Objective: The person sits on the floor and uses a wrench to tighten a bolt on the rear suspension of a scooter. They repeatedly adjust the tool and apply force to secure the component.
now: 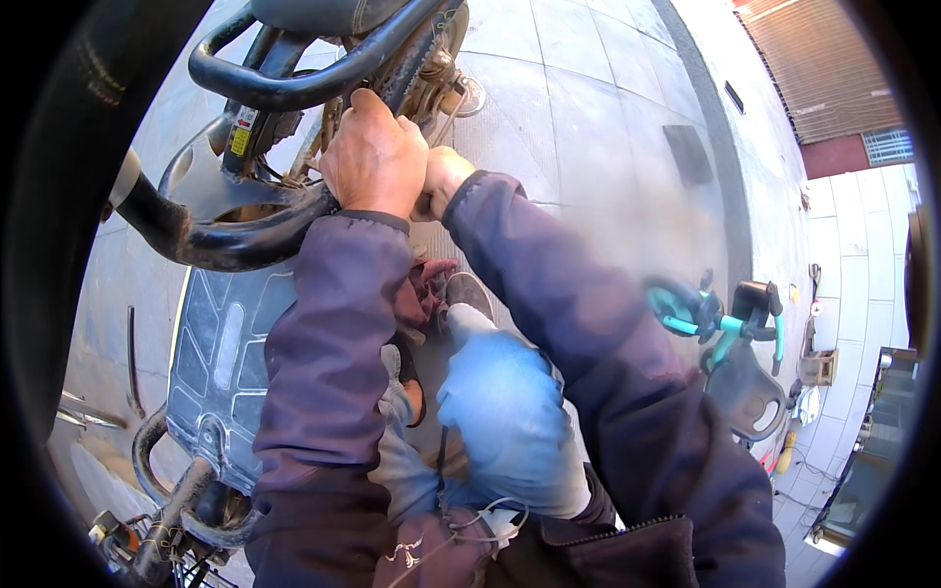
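Note:
A vehicle with black bent metal tubes and a dark seat fills the upper left. My left hand is closed in a fist against its dirty metal parts, just below the upper tube. Close beside it on the right is my right hand, its fingers curled and partly hidden behind the left hand. A thin metal rod slants up from near the right hand; I cannot tell whether it is held. What either hand grips is hidden. The lower black tube runs past my left wrist.
A dark ribbed footboard lies at the left, beside more black tubing. A reddish cloth is between my forearms, above my knee. A teal and black child's ride-on stands at the right, near the white wall.

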Demonstrator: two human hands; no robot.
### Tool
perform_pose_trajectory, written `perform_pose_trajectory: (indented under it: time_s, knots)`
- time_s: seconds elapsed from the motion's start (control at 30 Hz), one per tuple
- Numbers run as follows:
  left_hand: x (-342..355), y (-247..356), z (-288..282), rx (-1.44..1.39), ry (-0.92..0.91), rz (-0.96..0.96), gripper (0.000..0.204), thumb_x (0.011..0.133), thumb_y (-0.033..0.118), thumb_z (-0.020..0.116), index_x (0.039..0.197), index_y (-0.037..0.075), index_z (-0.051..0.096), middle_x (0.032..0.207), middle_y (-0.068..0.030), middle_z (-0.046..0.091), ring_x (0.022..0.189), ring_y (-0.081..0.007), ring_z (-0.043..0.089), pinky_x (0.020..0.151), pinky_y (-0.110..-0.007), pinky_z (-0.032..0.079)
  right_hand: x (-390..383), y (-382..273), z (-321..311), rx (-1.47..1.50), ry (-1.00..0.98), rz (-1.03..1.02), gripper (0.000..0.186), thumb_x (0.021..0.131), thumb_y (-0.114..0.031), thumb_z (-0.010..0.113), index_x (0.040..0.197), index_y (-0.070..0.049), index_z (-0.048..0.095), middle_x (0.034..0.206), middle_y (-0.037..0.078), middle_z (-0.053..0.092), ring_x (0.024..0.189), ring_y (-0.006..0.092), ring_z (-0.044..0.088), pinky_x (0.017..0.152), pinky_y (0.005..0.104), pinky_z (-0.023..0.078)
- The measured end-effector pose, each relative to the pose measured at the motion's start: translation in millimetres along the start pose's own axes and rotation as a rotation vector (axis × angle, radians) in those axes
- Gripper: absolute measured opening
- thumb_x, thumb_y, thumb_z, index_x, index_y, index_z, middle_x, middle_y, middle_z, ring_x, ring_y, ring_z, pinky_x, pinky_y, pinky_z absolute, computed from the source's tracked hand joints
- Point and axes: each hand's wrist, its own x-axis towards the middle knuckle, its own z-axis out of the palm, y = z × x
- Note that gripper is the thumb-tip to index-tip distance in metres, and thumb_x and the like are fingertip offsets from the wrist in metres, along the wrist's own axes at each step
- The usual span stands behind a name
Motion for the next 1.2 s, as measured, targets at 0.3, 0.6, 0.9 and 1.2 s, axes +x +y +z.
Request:
perform_pose_trajectory:
  time_s: [0.3, 0.6, 0.9, 1.2]
  knots:
    - [1.0, -2.7, 3.1, -0.060, -0.075, 0.002, 0.035, 0.082, 0.027, 0.061, 0.103, -0.001, 0.054, 0.099, -0.0251, 0.065, 0.094, -0.0443, 0.062, 0.082, -0.053, 0.047, 37.3, 19.1, -4.1, -0.619, 0.502, -0.273, 0.030, 0.079, -0.026, 0.069, 0.088, 0.002, 0.072, 0.091, 0.025, 0.069, 0.092, 0.0342, 0.069, 0.077, 0.0397, 0.055]
    - [13.8, -2.1, -6.5, -0.048, -0.219, -0.061, 0.038, 0.083, 0.034, 0.059, 0.103, 0.002, 0.064, 0.105, -0.0236, 0.067, 0.102, -0.0385, 0.064, 0.090, -0.047, 0.048, 17.5, 7.4, 8.3, -0.913, 0.520, -0.228, 0.033, 0.080, -0.026, 0.069, 0.078, 0.007, 0.068, 0.070, 0.016, 0.069, 0.063, 0.0243, 0.071, 0.058, 0.0339, 0.057]
    - [15.8, -6.1, -4.7, -0.060, -0.222, -0.070, 0.041, 0.083, 0.035, 0.059, 0.107, 0.001, 0.063, 0.107, -0.0236, 0.066, 0.104, -0.0387, 0.063, 0.092, -0.047, 0.047, 9.4, 3.1, 10.8, -0.889, 0.442, -0.166, 0.034, 0.078, -0.029, 0.069, 0.093, 0.002, 0.071, 0.101, 0.022, 0.069, 0.100, 0.0311, 0.067, 0.087, 0.0359, 0.052]
    - [14.1, -5.7, -8.9, -0.059, -0.190, -0.071, 0.043, 0.083, 0.037, 0.060, 0.105, 0.001, 0.064, 0.105, -0.0245, 0.066, 0.102, -0.0397, 0.063, 0.091, -0.047, 0.047, 8.6, 5.0, 15.2, -0.848, 0.420, -0.200, 0.046, 0.076, -0.040, 0.072, 0.095, 0.002, 0.071, 0.100, 0.023, 0.069, 0.101, 0.0312, 0.067, 0.087, 0.0357, 0.052]
